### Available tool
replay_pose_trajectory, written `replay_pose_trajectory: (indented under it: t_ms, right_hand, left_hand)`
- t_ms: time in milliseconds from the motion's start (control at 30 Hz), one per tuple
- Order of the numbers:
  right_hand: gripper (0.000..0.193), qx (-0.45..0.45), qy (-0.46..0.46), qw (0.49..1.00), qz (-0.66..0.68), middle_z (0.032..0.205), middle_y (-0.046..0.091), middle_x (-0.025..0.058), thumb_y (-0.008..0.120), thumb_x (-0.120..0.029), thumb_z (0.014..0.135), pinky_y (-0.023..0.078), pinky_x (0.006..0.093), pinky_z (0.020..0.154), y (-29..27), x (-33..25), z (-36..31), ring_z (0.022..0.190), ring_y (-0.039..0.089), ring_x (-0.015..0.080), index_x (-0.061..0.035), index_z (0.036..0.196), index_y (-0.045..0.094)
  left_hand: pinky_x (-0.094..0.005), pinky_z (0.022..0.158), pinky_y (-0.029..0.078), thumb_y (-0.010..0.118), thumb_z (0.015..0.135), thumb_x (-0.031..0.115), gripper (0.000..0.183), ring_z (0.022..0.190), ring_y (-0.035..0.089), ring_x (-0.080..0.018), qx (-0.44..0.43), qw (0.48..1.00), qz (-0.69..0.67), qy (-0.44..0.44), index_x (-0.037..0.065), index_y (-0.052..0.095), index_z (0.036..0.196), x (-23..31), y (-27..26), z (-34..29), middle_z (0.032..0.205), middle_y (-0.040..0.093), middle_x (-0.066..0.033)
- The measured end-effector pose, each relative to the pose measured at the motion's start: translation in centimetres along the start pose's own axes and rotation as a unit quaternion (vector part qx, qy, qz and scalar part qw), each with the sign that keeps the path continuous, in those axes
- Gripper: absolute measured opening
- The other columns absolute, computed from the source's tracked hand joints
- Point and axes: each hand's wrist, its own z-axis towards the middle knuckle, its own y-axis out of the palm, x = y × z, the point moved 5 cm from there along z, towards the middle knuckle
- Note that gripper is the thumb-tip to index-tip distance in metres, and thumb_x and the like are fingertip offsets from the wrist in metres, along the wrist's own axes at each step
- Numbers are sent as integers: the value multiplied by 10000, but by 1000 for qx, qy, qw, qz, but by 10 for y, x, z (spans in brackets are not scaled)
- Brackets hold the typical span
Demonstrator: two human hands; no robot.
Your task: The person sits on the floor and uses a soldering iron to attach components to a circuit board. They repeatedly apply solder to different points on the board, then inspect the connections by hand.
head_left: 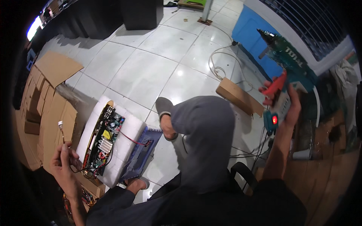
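Observation:
My left hand is raised at the lower left, fingers pinched on a thin cable with a small white connector at its tip. Just right of it lies a circuit board with a heat sink and red and black wires, bedded in a white foam block. My right hand is held up at the right, gripping a teal glue gun with a red trigger; a red light glows on a switch below the hand. My grey-trousered knee is between the two hands.
Several flattened cardboard boxes are stacked at the left. A long cardboard box lies on the white tiled floor, near a coiled white cord. A blue panel stands at the upper right.

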Motion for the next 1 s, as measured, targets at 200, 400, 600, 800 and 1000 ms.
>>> replay_pose_trajectory:
  t_ms: [200, 400, 600, 800, 1000]
  right_hand:
    - [359, 180, 130, 972, -82, 876, 668, 113, 690, -340, 929, 599, 356, 591, -218, 76, 50, 720, 700, 235, -25, 1062, 580]
    - [399, 251, 239, 931, -113, 838, 659, 82, 720, -434, 889, 576, 370, 563, -316, 183, 68, 631, 664, 213, -92, 1059, 605]
    - [368, 268, 251, 924, -105, 899, 701, 67, 692, -425, 909, 548, 300, 530, -358, 203, 89, 621, 648, 162, -101, 1077, 646]
    - [389, 146, 212, 905, -338, 1092, 687, 27, 587, -385, 984, 471, 307, 904, -380, 185, 107, 979, 635, 163, -90, 1225, 663]
    - [572, 150, 280, 742, -590, 993, 721, 155, 650, -457, 934, 508, 396, 788, -402, 192, 132, 895, 682, 262, 55, 1190, 643]
  left_hand:
    - [-183, 479, 343, 562, 1024, 192, 249, 590, 445, -19, 0, 1000, 19, 10, -31, 641, 1101, 9, 15, 13, 725, 562, -2]
    - [-174, 481, 335, 569, 1024, 210, 259, 594, 453, -14, 44, 995, 84, 19, -23, 651, 1102, 1, 6, 23, 714, 562, 9]
    - [-170, 452, 342, 575, 1022, 262, 286, 580, 449, -10, 34, 994, 105, 13, 8, 662, 1120, -4, 10, 33, 725, 540, 23]
    - [-173, 463, 347, 586, 1006, 207, 236, 549, 484, -18, 24, 996, 79, -37, -6, 687, 1019, 10, 32, 40, 686, 580, 1]
    - [-184, 453, 344, 590, 990, 153, 207, 501, 468, -17, 18, 997, 65, -32, -25, 694, 976, 28, 27, 24, 664, 632, -24]
